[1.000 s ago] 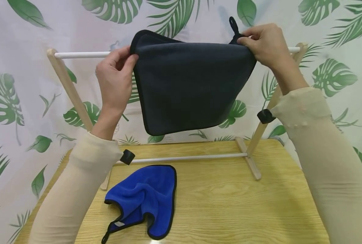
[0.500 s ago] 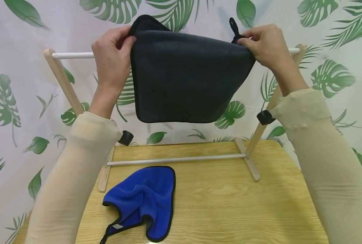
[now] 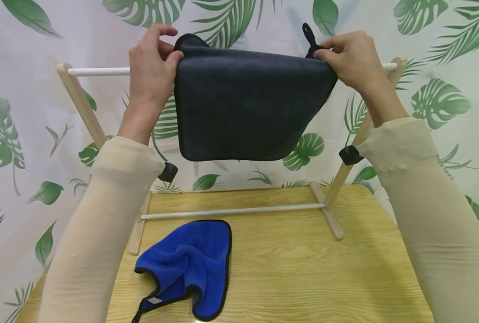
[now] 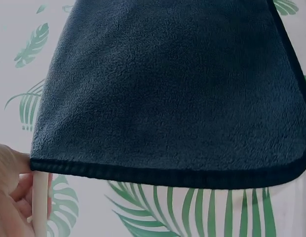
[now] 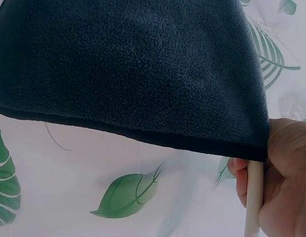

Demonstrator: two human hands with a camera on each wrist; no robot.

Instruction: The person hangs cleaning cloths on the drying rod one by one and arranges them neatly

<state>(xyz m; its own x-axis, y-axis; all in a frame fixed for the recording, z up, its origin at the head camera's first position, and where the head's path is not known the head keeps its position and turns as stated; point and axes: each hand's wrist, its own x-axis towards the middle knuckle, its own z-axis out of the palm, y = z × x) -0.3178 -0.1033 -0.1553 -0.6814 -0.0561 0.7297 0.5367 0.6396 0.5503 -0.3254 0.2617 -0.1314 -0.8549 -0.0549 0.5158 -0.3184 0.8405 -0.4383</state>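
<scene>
Nearest you, a rumpled blue cloth (image 3: 211,260) with black edging lies on the wood-grain table (image 3: 304,269). Beyond it, your left hand (image 3: 152,74) pinches one edge of the dark grey cloth (image 3: 247,107), index finger raised; your right hand (image 3: 354,63) pinches its other end, beside the black loop (image 3: 309,34). The grey cloth drapes over the white top rod (image 3: 98,72), before a leaf-print backdrop (image 3: 433,18).

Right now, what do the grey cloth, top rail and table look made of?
Grey cloth: probably microfibre, matte; short fuzzy pile shows in the wrist views. Top rail: smooth white, plastic or painted wood, can't tell which. Table: wood or laminate, light sheen; visible grain.
</scene>
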